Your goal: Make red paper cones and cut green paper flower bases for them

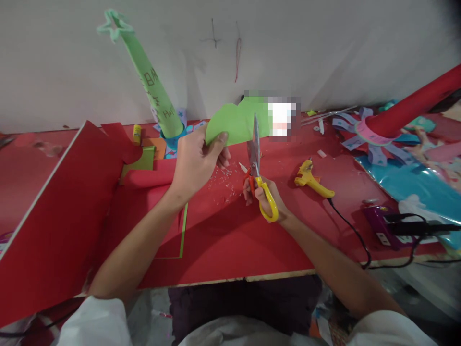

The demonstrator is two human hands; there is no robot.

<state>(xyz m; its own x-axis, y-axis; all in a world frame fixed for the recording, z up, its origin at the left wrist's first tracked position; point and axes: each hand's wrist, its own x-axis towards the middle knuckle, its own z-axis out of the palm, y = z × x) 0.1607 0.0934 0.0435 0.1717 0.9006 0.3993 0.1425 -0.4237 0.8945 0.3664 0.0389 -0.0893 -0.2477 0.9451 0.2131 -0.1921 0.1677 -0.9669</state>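
My left hand (pixel 201 154) pinches the left end of a green paper piece (pixel 234 122) with a curved, bumpy upper edge, held up above the table. My right hand (pixel 268 194) grips scissors (pixel 255 154) with one yellow and one red handle. Their blades point upward, and one lies in front of the paper near its right part. Whether the blades are cutting into the paper I cannot tell. Small pale scraps (pixel 225 185) lie on the red tabletop (pixel 230 250) below.
A yellow glue gun (pixel 313 180) with a black cord lies at right, near a purple power strip (pixel 387 230). A green paper cone (pixel 151 86) stands at back left by a glue stick (pixel 137 135). A red cone (pixel 418 110) leans at right. A red board (pixel 65 230) stands at left.
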